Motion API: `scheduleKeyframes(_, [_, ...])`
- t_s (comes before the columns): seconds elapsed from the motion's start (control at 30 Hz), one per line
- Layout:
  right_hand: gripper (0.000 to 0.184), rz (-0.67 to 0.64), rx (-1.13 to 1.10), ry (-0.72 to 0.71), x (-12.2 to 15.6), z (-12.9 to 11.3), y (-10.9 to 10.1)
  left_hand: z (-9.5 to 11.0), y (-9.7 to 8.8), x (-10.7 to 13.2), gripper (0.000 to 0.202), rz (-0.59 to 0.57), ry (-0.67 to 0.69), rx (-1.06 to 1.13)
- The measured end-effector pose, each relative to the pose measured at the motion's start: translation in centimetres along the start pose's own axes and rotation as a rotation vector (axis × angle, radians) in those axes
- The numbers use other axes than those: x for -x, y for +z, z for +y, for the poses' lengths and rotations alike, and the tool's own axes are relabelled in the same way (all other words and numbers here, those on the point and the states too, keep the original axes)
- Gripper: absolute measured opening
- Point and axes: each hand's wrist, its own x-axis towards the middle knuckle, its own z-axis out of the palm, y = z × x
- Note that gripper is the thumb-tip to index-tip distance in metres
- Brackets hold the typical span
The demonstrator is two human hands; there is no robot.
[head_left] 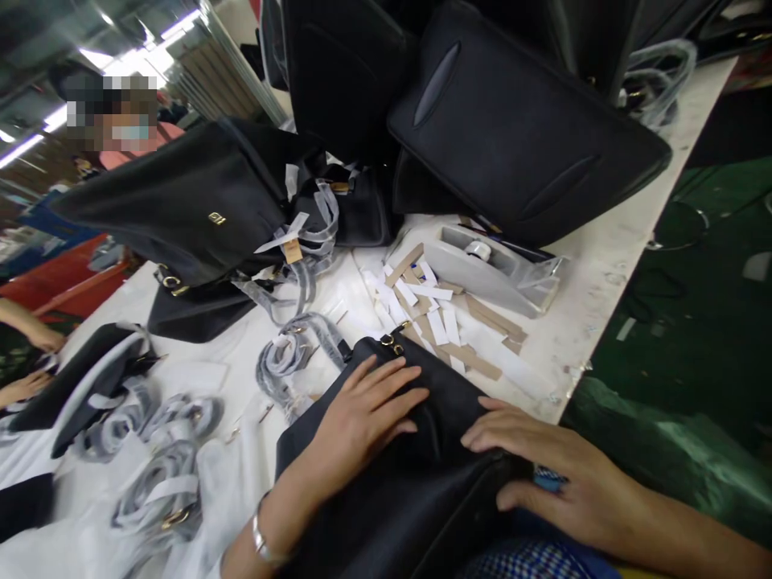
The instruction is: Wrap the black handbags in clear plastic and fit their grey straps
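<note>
A black leather handbag (386,498) lies in front of me at the near edge of the white table, a strap with gold-coloured rings at its far corner. My left hand (362,422) rests flat on its upper face, fingers stretched and slightly spread; a silver bracelet circles that wrist. At the bag's right edge, my right hand (543,458) has its fingers over the top and its thumb lower on the side, with the edge between them. Beyond the bag, white and brown paper strips (443,314) lie scattered beside a grey tape dispenser (494,269).
Black bags (531,129) stand along the back of the table (603,322). Another black bag with a gold emblem (199,201) is at the left. Wrapped coiled straps (160,482) lie at near left. A co-worker's hands (36,362) touch black pieces at far left.
</note>
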Motion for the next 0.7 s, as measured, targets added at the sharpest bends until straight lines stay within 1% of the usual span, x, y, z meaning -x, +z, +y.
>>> scheduleKeyframes(0.07, [0.04,0.003,-0.009,0.003,0.1,0.1,0.1,-1.1,0.1,-2.7,0.045,-0.131,0.029,0.046])
scheduleKeyframes(0.1, [0.041,0.017,0.006,0.008,0.3,0.1,0.1,-1.6,0.3,-3.5,0.046,-0.162,0.026,0.067])
scheduleKeyframes(0.13, [0.042,0.04,0.035,0.027,0.5,0.2,0.2,-2.1,0.6,-4.1,0.047,-0.166,0.018,0.08])
scheduleKeyframes(0.2, [0.049,0.1,0.124,0.14,1.0,0.4,0.5,-2.7,1.5,-4.5,0.048,-0.131,0.005,0.076])
scheduleKeyframes(0.27, [0.06,0.151,0.215,0.323,1.7,0.7,0.9,-3.1,2.5,-4.3,0.048,-0.092,0.009,0.057])
scheduleKeyframes(0.33, [0.07,0.148,0.255,0.461,2.5,1.0,1.3,-3.3,3.3,-4.1,0.049,-0.064,0.011,0.037])
scheduleKeyframes(0.43, [0.074,0.092,0.234,0.507,3.1,1.0,1.8,-3.6,3.7,-4.3,0.054,-0.032,-0.004,0.021])
scheduleKeyframes(0.47, [0.074,0.085,0.226,0.512,3.2,1.0,1.9,-3.7,3.6,-4.4,0.051,-0.032,-0.003,0.029])
scheduleKeyframes(0.57, [0.076,0.1,0.21,0.524,3.0,0.7,2.0,-3.9,2.9,-4.6,0.031,-0.032,0.035,0.115])
scheduleKeyframes(0.6, [0.077,0.107,0.202,0.524,2.8,0.6,2.0,-4.0,2.6,-4.6,0.028,0.003,0.051,0.157])
scheduleKeyframes(0.63, [0.079,0.111,0.19,0.519,2.7,0.5,2.0,-4.0,2.2,-4.4,0.027,0.064,0.063,0.197])
scheduleKeyframes(0.7, [0.087,0.106,0.155,0.478,2.3,0.1,2.0,-4.0,1.4,-3.9,0.028,0.229,0.067,0.255])
